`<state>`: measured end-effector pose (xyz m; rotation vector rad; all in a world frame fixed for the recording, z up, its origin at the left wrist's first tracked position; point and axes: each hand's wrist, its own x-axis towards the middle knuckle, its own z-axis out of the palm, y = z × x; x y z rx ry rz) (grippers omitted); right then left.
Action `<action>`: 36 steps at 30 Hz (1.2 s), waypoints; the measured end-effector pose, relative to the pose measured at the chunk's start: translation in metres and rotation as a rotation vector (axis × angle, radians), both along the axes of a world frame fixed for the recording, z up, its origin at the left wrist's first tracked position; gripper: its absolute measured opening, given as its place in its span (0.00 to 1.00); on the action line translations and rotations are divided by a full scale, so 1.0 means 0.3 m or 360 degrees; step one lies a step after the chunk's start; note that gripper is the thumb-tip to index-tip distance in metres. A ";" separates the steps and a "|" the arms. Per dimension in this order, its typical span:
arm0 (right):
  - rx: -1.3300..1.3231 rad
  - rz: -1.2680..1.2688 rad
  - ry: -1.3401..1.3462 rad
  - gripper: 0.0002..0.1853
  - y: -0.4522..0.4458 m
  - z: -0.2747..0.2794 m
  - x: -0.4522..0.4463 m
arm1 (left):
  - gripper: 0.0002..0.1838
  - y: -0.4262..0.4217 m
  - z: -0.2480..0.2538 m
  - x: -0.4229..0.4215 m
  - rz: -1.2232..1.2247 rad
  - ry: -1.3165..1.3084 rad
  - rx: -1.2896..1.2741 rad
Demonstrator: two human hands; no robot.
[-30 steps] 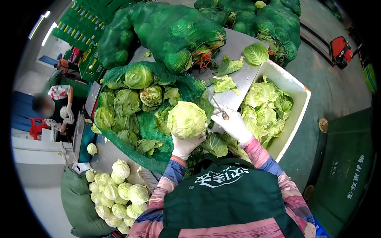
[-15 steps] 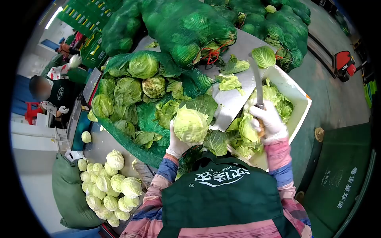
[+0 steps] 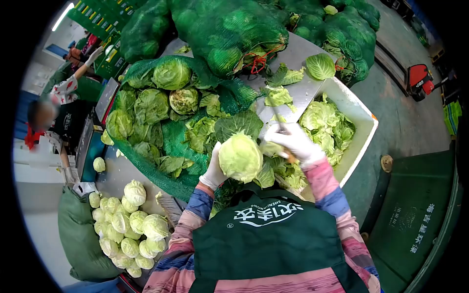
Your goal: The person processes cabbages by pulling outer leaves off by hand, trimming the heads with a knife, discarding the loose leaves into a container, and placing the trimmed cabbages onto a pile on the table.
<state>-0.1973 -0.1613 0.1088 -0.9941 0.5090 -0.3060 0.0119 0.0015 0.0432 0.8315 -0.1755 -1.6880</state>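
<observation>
A pale green cabbage [image 3: 240,157] rests in my left hand [image 3: 213,171], whose gloved fingers curl round its left side. My right hand [image 3: 297,141], also in a white glove, is closed on a knife [image 3: 279,117]. The blade points away from me and is blurred, while a bit of its brownish handle shows below my fingers. This hand is just right of the cabbage. Behind the cabbage spreads a dark outer leaf [image 3: 239,126]. A white foam box [image 3: 359,146] with loose cabbage leaves [image 3: 328,124] stands to the right.
An opened green net [image 3: 176,141] holds untrimmed cabbages on the metal table [image 3: 298,53]. Full net sacks [image 3: 229,34] lie behind. Trimmed cabbages [image 3: 128,227] are piled at lower left. A co-worker [image 3: 68,112] stands at left; a green bin [image 3: 410,210] is at right.
My right hand has moved left with the knife, from over the foam box to beside the cabbage. The cabbage in my left hand has turned slightly. The co-worker has raised an arm.
</observation>
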 end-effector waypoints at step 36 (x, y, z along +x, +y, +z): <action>-0.1548 -0.0795 0.0187 0.22 0.201 -0.089 0.115 | 0.41 -0.088 0.086 -0.128 0.0299 0.0713 -0.0332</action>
